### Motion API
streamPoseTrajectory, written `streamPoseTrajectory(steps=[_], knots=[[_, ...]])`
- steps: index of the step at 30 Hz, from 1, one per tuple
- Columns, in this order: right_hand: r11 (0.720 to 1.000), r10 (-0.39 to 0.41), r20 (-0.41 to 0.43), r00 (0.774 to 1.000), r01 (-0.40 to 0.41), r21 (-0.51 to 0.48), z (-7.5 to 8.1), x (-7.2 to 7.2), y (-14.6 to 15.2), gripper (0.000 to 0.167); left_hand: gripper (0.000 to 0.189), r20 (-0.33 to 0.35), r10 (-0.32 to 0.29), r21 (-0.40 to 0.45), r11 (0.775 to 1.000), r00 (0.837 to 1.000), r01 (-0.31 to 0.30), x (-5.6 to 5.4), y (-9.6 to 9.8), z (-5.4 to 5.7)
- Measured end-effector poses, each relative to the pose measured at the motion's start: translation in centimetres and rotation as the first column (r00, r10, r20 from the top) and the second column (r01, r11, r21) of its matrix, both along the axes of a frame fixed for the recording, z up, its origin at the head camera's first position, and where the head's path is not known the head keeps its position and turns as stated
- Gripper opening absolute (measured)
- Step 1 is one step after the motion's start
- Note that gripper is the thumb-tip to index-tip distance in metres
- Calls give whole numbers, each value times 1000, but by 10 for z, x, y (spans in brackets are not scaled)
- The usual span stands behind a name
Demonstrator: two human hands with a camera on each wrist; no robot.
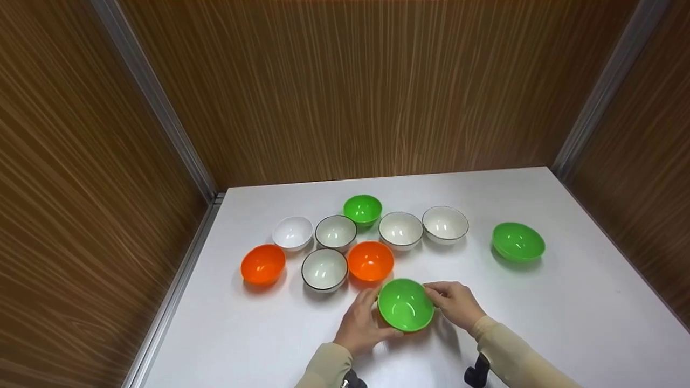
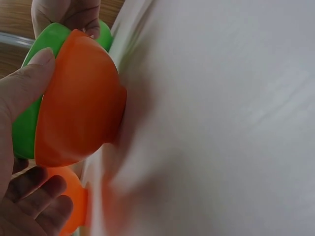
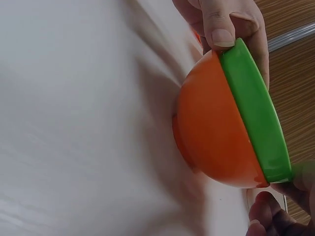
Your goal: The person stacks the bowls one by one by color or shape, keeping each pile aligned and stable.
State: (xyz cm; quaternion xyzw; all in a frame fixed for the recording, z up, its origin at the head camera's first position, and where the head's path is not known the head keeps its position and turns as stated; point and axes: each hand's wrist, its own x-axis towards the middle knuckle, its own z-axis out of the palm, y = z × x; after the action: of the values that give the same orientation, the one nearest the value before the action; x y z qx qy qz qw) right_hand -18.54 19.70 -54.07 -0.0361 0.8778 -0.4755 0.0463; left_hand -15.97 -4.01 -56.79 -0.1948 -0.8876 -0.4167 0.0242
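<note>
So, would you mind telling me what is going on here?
Someone's left grip and right grip are on a green bowl nested in an orange bowl, its green rim standing above the orange one. Nine more bowls, in green, orange and white, stand unstacked and open side up on the table.

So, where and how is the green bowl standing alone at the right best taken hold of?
Probably by the rim of the green bowl, on its near right side, with the right hand once free: thumb inside, fingers outside. Its mouth faces up, its wall flares toward the rim, and no other bowl touches it, so that side looks open.
</note>
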Motion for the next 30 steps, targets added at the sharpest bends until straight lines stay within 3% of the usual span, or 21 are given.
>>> streamPoseTrajectory(steps=[12, 20, 30], knots=[[1000, -13, 7, 1000, 12, 22, -5, 0, -1, 23, 104, 62, -1, -4, 1000, 998, 2, 1, 0, -3], [999, -14, 20, 1000, 14, 34, -6, -1, -1, 23, 103, 26, -4, 9, 1000, 1000, 4, 0, 0, -7], [999, -12, -5, 1000, 12, 51, -8, -2, -1, 24, 105, 66, -16, 42, 999, 998, 13, 0, -1, -5]])
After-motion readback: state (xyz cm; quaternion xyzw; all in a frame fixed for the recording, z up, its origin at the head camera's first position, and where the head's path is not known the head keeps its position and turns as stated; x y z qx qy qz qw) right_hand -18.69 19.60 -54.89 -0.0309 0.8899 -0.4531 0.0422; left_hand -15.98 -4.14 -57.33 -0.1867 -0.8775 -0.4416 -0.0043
